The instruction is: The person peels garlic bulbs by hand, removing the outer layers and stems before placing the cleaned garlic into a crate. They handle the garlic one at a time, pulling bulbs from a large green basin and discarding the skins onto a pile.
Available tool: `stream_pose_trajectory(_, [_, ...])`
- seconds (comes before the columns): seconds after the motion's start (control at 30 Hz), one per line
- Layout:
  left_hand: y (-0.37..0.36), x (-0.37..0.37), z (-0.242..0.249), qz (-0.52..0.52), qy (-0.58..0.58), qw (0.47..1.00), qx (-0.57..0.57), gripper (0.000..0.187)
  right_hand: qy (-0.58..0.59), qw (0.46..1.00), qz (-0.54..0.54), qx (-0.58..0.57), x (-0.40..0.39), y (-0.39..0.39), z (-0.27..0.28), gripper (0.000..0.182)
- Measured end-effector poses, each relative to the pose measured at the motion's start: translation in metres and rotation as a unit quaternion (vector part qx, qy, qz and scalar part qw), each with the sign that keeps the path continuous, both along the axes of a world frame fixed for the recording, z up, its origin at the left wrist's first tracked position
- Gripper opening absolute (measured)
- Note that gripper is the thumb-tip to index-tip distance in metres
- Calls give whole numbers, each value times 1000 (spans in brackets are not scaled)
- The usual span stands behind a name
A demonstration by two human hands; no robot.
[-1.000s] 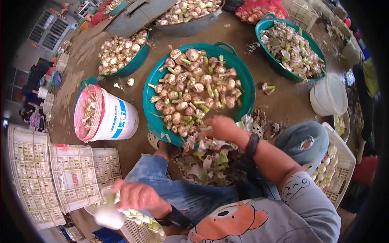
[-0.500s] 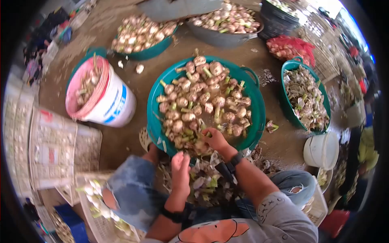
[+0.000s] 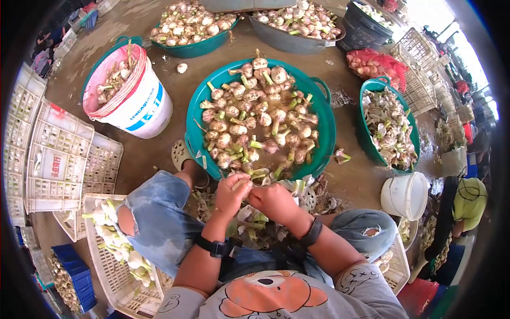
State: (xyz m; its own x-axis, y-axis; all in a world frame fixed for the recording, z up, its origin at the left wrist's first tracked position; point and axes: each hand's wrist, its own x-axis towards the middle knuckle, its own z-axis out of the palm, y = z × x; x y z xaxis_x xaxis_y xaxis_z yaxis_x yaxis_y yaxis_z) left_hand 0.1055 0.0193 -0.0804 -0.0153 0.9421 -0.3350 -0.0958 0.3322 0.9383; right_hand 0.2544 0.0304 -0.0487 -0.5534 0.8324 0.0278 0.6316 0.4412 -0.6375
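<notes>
Head view, left to right. At far left lie stacked white crates [image 3: 50, 159]; a white bucket [image 3: 139, 103] stands at upper left. At lower centre the left hand [image 3: 229, 194] and right hand [image 3: 273, 202] meet, fingers pressed together around one garlic bulb [image 3: 243, 183]. The bulb lies between the two hands, equally near both, just below the near rim of the large teal basin [image 3: 325, 122]; its long axis cannot be told. Two teal basins of unpeeled bulbs show, and one of peelings [image 3: 390, 127] at right.
</notes>
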Motion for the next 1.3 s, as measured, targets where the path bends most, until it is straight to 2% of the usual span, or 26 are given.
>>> stream_pose_trajectory(0.1, [-4,5,5,-4,-63,997,-33,28,120,980,-78,-140,4,-4,-3,16])
stream_pose_trajectory(0.13, [-5,6,7,-14,-75,996,-37,29,121,980,-80,-139,7,-5,-10,16])
stream_pose_trajectory(0.2, [-7,7,11,-28,-85,995,-42,30,205,933,-84,-286,11,-6,-15,17])
stream_pose_trajectory(0.23, [-6,8,12,-19,-101,994,-45,31,227,922,-87,-303,14,-9,-14,20])
stream_pose_trajectory(0.27, [-6,9,14,-10,-116,992,-49,32,227,922,-88,-301,14,-11,-7,20])
stream_pose_trajectory(0.33, [-4,8,14,-27,-111,993,-36,33,189,966,-53,-167,15,-14,2,20])
stream_pose_trajectory(0.37, [-5,8,14,-44,-106,993,-25,33,187,967,-54,-167,15,-17,3,20])
stream_pose_trajectory(0.43, [-8,7,10,-51,-128,990,-30,31,78,992,-46,-82,13,-21,5,20])
stream_pose_trajectory(0.5, [-9,7,8,-60,-148,987,-36,28,74,990,-68,-96,10,-23,7,20])
stream_pose_trajectory(0.57, [-10,6,8,-88,-121,988,-34,36,71,987,-88,-110,12,-25,-1,21])
stream_pose_trajectory(0.63, [-13,6,4,-82,-141,986,-32,38,225,896,-140,-357,15,-24,-24,20])
stream_pose_trajectory(0.67, [-13,6,5,-74,-161,984,-31,39,227,896,-141,-356,14,-26,-23,20])
stream_pose_trajectory(0.73, [-13,8,9,-66,-163,984,5,40,385,696,-230,-561,14,-30,-17,20])
stream_pose_trajectory(0.77, [-12,9,11,-58,-166,984,41,41,387,696,-231,-560,14,-31,-13,20])
stream_pose_trajectory(0.83, [-9,4,5,-65,-171,982,52,41,339,814,-175,-439,16,-33,-6,20])
stream_pose_trajectory(0.87, [-7,4,9,-70,-176,980,62,42,340,813,-176,-439,15,-35,-7,20])
stream_pose_trajectory(0.9, [-10,8,14,-34,-171,985,-21,44,297,909,-168,-240,12,-37,-9,20])
stream_pose_trajectory(0.93, [-10,7,20,-38,-171,984,-22,44,238,959,-153,-29,12,-39,-10,21])
stream_pose_trajectory(0.97, [-10,5,26,-130,-55,987,-81,47,147,974,-137,105,16,-36,-4,20])
stream_pose_trajectory(1.0, [-10,5,28,-218,62,964,-137,50,146,974,-140,105,18,-36,-4,20])
stream_pose_trajectory(1.03, [-16,8,7,-206,87,974,-46,47,100,975,-167,109,19,-36,-7,16])
stream_pose_trajectory(1.13, [-27,20,22,-221,116,968,-31,43,48,975,-201,87,25,-32,-21,12])
stream_pose_trajectory(1.2, [-21,13,10,-201,88,975,-24,44,160,959,-222,-73,26,-31,-22,14])
stream_pose_trajectory(1.23, [-17,7,6,-162,56,982,-78,43,168,976,-137,25,29,-30,-19,17])
stream_pose_trajectory(1.27, [-13,3,7,-122,23,983,-133,42,168,976,-135,25,28,-32,-10,17])
stream_pose_trajectory(1.3, [-13,5,20,-113,-20,981,-157,39,101,985,-84,113,27,-34,1,20])
